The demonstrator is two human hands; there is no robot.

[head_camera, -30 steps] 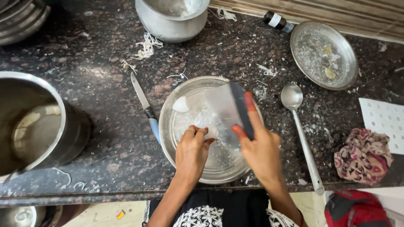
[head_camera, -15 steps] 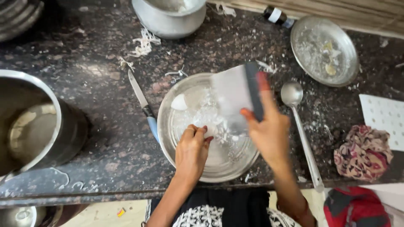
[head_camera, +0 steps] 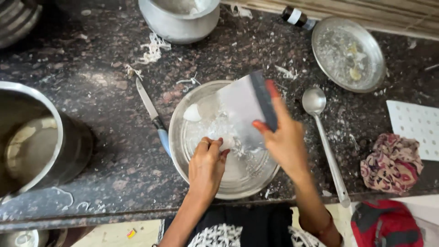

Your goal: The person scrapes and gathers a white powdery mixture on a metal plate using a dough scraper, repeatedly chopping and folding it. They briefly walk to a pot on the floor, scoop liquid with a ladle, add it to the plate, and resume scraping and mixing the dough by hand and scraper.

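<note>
Scene: a person stands at a dark speckled stone desk (head_camera: 114,105), both hands over a round steel plate (head_camera: 201,178) at the near edge.
Right hand: the right hand (head_camera: 286,142) has its grip clenched on a flat grater with a pale blade and dark handle edge (head_camera: 244,107), tilted over the plate's one-o'clock side.
Left hand: the left hand (head_camera: 208,162) pinches a small white chunk (head_camera: 226,142) against the grater's lower edge, above the plate's middle.
Also on the plate: a white wedge (head_camera: 192,113) lies at ten o'clock among pale shavings.
Doing it well: judged from the angle, steady short strokes with the fingertips kept clear of the blade, and the grater held over the plate, should keep shavings off the desk.
Around the plate: a blue-handled knife (head_camera: 153,114) at nine o'clock; a long steel spoon (head_camera: 324,142) at three o'clock.
Packages and labels: a small dark bottle with a white label band (head_camera: 297,17) lies at one o'clock by the wall; a white perforated sheet (head_camera: 414,128) sits at the right edge, above a floral cloth (head_camera: 391,162).
Other vessels: a smaller steel plate with scraps (head_camera: 350,52) at two o'clock, a steel pot (head_camera: 180,20) at twelve, a large steel vessel (head_camera: 36,137) at nine.
</note>
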